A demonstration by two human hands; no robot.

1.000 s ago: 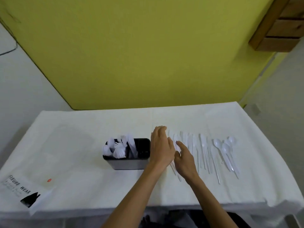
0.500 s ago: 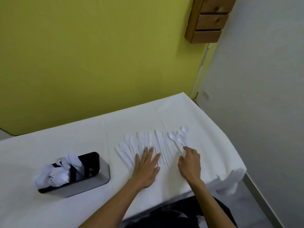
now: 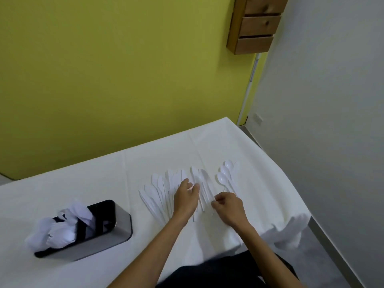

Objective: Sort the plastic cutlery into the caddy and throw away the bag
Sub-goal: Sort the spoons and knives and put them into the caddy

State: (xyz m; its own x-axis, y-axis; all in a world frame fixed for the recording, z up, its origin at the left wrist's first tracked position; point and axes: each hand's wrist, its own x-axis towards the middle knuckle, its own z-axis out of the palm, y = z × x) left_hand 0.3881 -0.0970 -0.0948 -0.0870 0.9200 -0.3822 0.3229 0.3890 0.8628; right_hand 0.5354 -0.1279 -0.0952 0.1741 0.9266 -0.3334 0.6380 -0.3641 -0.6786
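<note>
While I look down from the head view, nearest me is the white-clothed bench (image 3: 87,177), its front edge against a dark lap. At my left stands the oblong brushed-steel caddy with a black inner lining (image 3: 104,231); white plastic pieces already fill its left compartments, and the right one looks bare. Just beyond the bench edge, my left hand (image 3: 185,199) rests palm-down, its grip slack and fingers spread, on the fan of flat white plastic knives (image 3: 160,190). Beside it my right hand (image 3: 227,207) has its grip pinched, seemingly on a thin handle, though I cannot tell for sure that anything is held. Farther right lie the small white plastic spoons (image 3: 225,173), apart from the knives. I judge the step to be gathering one kind of cutlery; next I must bunch the pieces, lift them and carry them left to a free compartment. The bag is out of view. Behind rises the yellow-green wall.
</note>
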